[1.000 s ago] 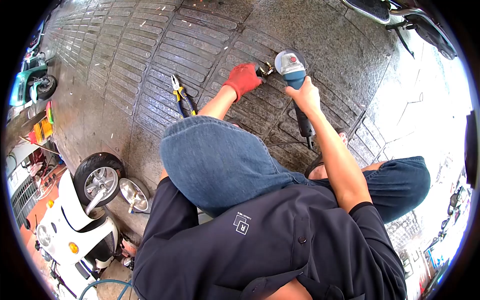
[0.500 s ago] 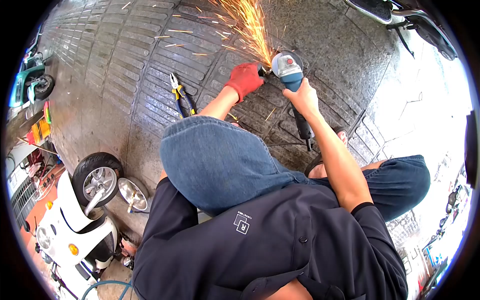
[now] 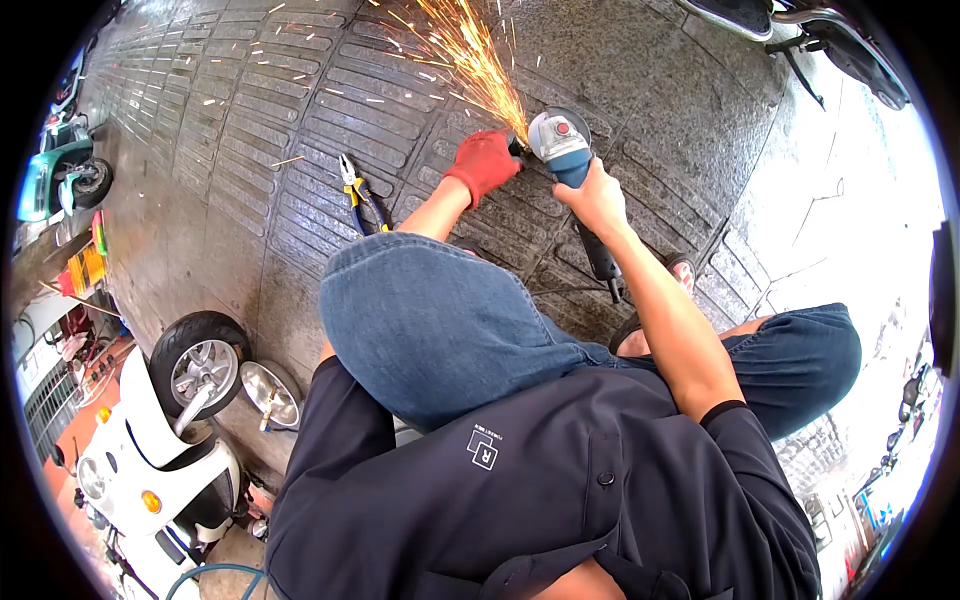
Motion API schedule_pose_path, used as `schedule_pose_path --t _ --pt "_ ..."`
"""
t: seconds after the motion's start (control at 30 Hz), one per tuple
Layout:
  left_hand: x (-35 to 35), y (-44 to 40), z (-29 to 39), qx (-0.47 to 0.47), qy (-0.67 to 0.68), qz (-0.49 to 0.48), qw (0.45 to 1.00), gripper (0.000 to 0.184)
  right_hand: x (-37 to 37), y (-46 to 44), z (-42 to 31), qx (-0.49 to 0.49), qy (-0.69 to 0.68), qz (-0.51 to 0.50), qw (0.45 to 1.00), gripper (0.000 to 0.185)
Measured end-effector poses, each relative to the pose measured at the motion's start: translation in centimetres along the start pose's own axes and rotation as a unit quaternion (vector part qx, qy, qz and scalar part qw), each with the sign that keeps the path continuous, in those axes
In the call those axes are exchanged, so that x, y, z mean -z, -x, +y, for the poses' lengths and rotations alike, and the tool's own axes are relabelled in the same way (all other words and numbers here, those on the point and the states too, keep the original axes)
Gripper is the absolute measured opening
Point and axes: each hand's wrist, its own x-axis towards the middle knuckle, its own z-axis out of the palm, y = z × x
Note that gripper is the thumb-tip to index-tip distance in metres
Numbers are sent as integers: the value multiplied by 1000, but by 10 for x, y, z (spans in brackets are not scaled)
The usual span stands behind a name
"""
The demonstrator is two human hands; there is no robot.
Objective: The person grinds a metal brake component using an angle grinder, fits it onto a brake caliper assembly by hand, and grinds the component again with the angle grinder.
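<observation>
My right hand (image 3: 597, 200), bare, is wrapped round the body of a blue-and-grey angle grinder (image 3: 566, 150). Its disc meets a small dark piece (image 3: 518, 145) that my left hand (image 3: 484, 166), in a red glove, grips. What kind of piece it is, I cannot make out; the glove covers most of it. Orange sparks (image 3: 470, 60) fly up and to the left from the contact point. Left of the gloved hand, pliers (image 3: 362, 198) with blue-and-yellow handles lie on the paving.
Ribbed stone paving (image 3: 400, 90) spreads around my knees. A white scooter (image 3: 160, 450) with its wheel (image 3: 200, 367) stands at lower left, beside a loose headlight (image 3: 270, 393). Part of another motorbike (image 3: 840, 50) shows at upper right. The grinder's cord (image 3: 560, 291) runs near my foot.
Both hands, the grinder and the held piece have shifted slightly left in view. The sparks now spray further left. The pliers stay on the paving.
</observation>
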Motion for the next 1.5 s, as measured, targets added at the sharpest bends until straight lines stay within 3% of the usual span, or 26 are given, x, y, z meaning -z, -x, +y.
schedule_pose_path --t 0.17,1.5 --pt "-3 -1 -4 -28 27 18 999 47 3 -1 0 -8 11 5 1000 61" --pt "0 -4 -8 8 31 -13 999 51 2 0 9 -16 -25 11 1000 62"
